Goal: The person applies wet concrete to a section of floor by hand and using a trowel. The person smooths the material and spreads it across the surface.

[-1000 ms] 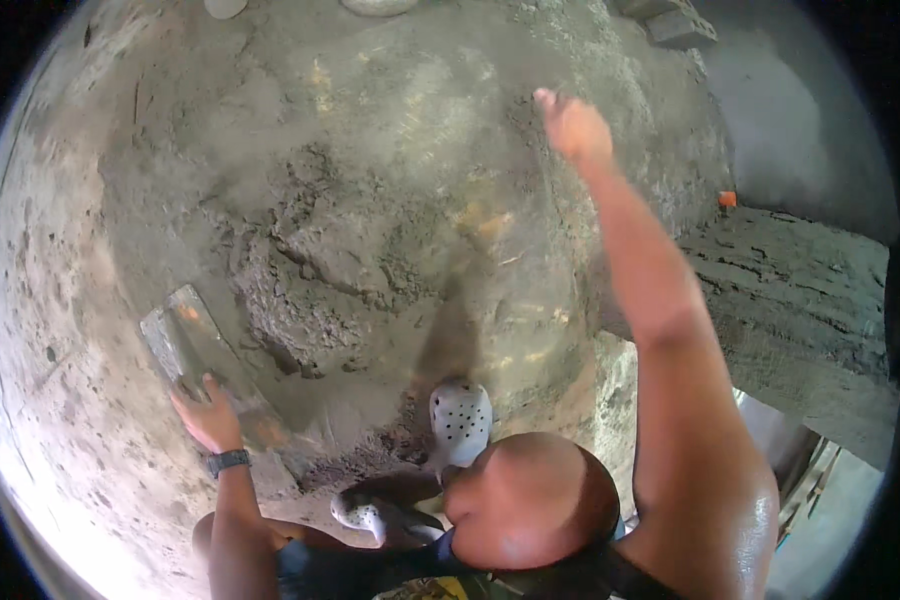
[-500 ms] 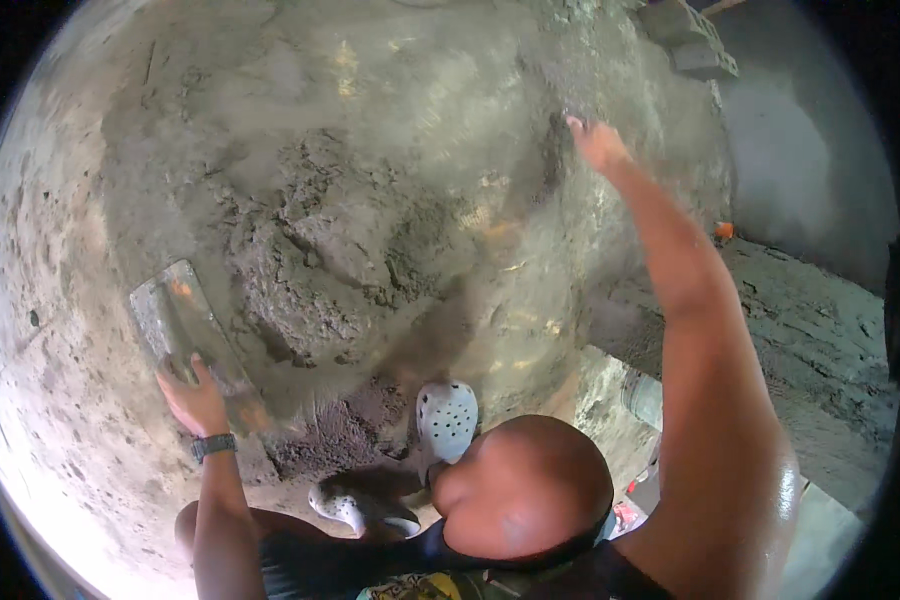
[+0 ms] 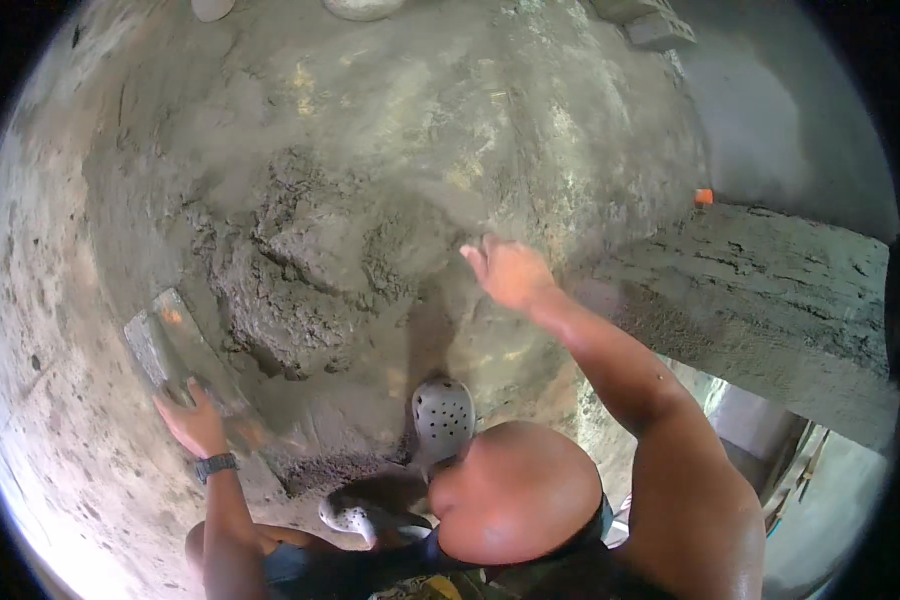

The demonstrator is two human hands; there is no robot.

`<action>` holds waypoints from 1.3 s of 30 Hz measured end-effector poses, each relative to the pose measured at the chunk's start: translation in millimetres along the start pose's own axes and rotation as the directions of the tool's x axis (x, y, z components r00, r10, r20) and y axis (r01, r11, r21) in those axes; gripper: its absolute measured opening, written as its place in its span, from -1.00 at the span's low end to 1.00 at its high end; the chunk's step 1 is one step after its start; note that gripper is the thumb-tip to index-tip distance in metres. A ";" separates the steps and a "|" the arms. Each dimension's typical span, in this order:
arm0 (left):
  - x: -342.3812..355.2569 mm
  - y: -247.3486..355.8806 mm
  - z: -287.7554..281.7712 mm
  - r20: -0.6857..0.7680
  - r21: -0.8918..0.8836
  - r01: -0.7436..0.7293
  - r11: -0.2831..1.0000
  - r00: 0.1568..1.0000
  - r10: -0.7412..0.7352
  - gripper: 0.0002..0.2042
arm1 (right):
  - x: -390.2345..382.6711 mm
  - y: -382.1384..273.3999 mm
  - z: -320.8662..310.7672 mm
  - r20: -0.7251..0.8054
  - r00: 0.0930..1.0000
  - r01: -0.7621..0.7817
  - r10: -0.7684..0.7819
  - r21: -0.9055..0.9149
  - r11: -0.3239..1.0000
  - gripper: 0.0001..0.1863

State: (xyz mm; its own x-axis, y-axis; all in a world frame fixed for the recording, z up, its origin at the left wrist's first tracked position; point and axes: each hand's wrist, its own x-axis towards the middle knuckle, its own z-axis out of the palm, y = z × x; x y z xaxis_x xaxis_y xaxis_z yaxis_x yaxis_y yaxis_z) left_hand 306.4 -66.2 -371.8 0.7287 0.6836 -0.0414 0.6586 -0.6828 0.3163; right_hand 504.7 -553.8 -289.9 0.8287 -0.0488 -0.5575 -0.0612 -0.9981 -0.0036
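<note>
A rectangular plastering float, smeared with grey mortar, lies flat on the ground at the left. My left hand grips its handle near the close end, the thumb up along it. To the right of the heap of wet mortar, my right hand is closed, thumb stretched forward. A blurred grey blade, seemingly a trowel, extends from it over the mortar's right side; its handle is hidden in my fist.
My perforated clogs stand close to the mortar. A mortar-coated slab runs along the right, with an orange piece at its far corner. Hollow blocks sit far right; a pale rounded object shows at the top edge.
My right hand has swung back toward me and left, from the far right to beside the mortar heap. My left hand stays on the float. The view has shifted slightly.
</note>
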 end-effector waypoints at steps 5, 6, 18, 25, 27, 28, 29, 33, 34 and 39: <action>-0.2 3.0 -3.2 -0.025 -0.027 -0.011 1.000 1.000 0.011 -0.49 | 64.2 20.8 -63.9 -0.280 0.957 -0.051 0.072 0.083 0.995 -0.33; -0.6 10.9 1.4 -0.027 -0.031 -0.010 0.999 1.000 0.009 -0.50 | 107.7 54.5 -65.8 -0.429 0.900 -0.065 0.080 0.049 0.997 -0.33; 1.3 -13.8 9.5 -0.138 0.110 -0.017 0.994 0.990 0.032 -0.36 | 26.1 -62.2 14.8 -0.003 0.994 0.107 -0.108 0.148 0.983 -0.51; 1.3 1.5 -7.4 -0.006 0.040 0.038 0.998 0.999 -0.038 -0.33 | -31.1 -22.6 -15.1 -0.025 1.000 -0.009 0.012 0.133 0.991 -0.56; -3.3 7.5 -3.8 0.006 0.008 0.012 1.000 1.000 -0.012 -0.35 | 8.0 41.6 -26.9 -0.333 0.936 -0.078 0.116 0.125 0.989 -0.54; -4.7 13.5 2.4 0.002 -0.026 0.002 1.000 1.000 -0.002 -0.36 | 35.4 76.0 -32.5 -0.380 0.918 -0.096 0.117 0.073 0.993 -0.52; -5.8 15.5 5.6 0.009 -0.040 -0.014 0.999 1.000 0.015 -0.36 | 50.8 101.4 -27.3 -0.420 0.900 -0.115 0.114 0.023 0.993 -0.51; -3.1 6.5 -0.6 0.057 0.032 0.007 0.999 0.998 -0.009 -0.38 | 23.3 82.5 43.8 -0.178 0.970 -0.153 0.164 0.076 0.985 -0.48; 0.1 1.2 -2.1 0.041 0.017 -0.008 1.000 0.999 0.007 -0.38 | -6.5 64.9 59.6 -0.133 0.983 -0.112 0.128 0.118 0.987 -0.47; 3.1 -12.2 0.8 -0.070 0.090 -0.032 0.995 0.997 0.038 -0.39 | -48.8 51.7 17.3 -0.043 0.993 -0.095 0.112 0.294 0.951 -0.31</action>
State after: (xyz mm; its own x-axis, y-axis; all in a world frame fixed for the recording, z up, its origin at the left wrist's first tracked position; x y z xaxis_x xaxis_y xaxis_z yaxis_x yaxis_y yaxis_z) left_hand 300.8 -55.9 -376.5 0.7383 0.6735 0.0370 0.6494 -0.7246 0.2309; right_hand 451.5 -602.4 -277.2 0.8396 -0.1621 -0.5184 -0.3003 -0.9338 -0.1944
